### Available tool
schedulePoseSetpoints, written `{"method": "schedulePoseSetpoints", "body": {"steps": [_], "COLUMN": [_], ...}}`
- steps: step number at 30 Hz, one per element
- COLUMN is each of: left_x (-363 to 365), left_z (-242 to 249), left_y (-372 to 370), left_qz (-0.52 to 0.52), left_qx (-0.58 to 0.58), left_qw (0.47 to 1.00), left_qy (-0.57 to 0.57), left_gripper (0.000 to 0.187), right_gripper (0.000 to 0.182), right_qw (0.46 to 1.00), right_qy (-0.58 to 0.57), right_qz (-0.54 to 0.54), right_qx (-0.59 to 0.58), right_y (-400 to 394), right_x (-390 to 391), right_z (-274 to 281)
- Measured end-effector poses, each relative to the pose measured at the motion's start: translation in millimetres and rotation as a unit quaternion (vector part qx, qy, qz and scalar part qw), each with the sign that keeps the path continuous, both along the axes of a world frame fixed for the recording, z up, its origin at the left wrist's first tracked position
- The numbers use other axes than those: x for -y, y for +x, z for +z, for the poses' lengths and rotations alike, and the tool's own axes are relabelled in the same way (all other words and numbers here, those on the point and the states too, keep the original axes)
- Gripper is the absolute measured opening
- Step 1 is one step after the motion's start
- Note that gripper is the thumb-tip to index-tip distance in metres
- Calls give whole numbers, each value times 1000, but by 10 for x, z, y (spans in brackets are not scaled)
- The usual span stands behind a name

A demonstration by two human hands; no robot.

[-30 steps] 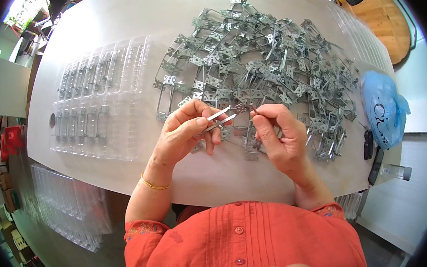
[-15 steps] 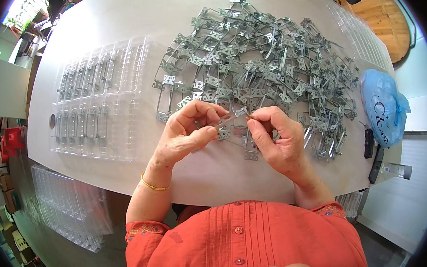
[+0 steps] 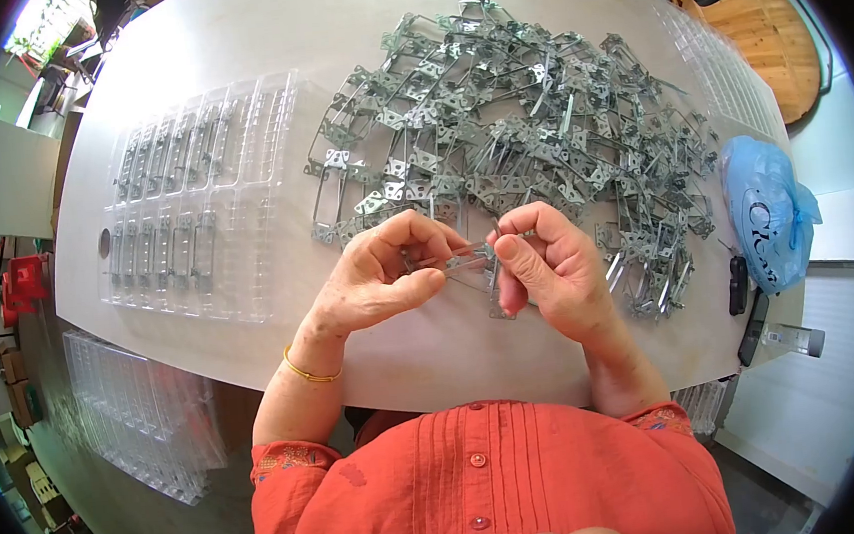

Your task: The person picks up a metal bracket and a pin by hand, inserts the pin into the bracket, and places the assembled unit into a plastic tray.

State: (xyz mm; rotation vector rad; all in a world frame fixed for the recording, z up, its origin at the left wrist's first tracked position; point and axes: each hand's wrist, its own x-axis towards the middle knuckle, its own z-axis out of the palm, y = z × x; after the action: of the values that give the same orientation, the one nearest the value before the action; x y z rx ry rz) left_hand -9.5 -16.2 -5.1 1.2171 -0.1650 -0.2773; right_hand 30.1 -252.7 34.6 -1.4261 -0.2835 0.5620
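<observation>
In front of my chest, a thin metal bracket (image 3: 466,254) spans the gap between my two hands. My left hand (image 3: 387,270), with a gold bangle at the wrist, has its fingers curled round one end. The thumb and index finger of my right hand (image 3: 542,263) pinch the other end. My fingers hide much of the piece. Just beyond both hands spreads a large pile of metal brackets (image 3: 495,111), some with thin wire loops. To the left lies a clear plastic tray (image 3: 264,169) with rows of brackets (image 3: 159,243) in its slots.
A blue plastic bag (image 3: 769,215), a black tool (image 3: 737,286) and a clear bottle (image 3: 796,340) sit along the table's right side. More clear trays lie at the far right (image 3: 718,73) and below the left table edge (image 3: 142,410).
My right hand has turned and its grip has shifted on the bracket. My left fingers have lowered slightly. The bracket's angle has changed; pile and trays look the same.
</observation>
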Motion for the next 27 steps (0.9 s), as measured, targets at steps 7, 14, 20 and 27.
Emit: {"method": "schedulePoseSetpoints", "body": {"steps": [7,14,20,27], "left_x": [-6,-24,2,-34], "left_z": [10,-51,-2,-103], "left_y": [-16,9,-18,27], "left_qz": [-44,-99,-62,37], "left_qx": [16,91,31,-28], "left_qw": [998,989,997,977], "left_qy": [34,59,-19,-207], "left_gripper": [17,15,15,20], "right_gripper": [13,11,8,13], "right_qw": [998,999,991,971], "right_qy": [-52,-19,46,30], "right_qz": [-4,-27,-119,-124], "right_qx": [42,42,47,200], "right_y": [-2,-4,16,-50], "right_x": [34,38,11,-13], "right_z": [22,-35,53,-29]}}
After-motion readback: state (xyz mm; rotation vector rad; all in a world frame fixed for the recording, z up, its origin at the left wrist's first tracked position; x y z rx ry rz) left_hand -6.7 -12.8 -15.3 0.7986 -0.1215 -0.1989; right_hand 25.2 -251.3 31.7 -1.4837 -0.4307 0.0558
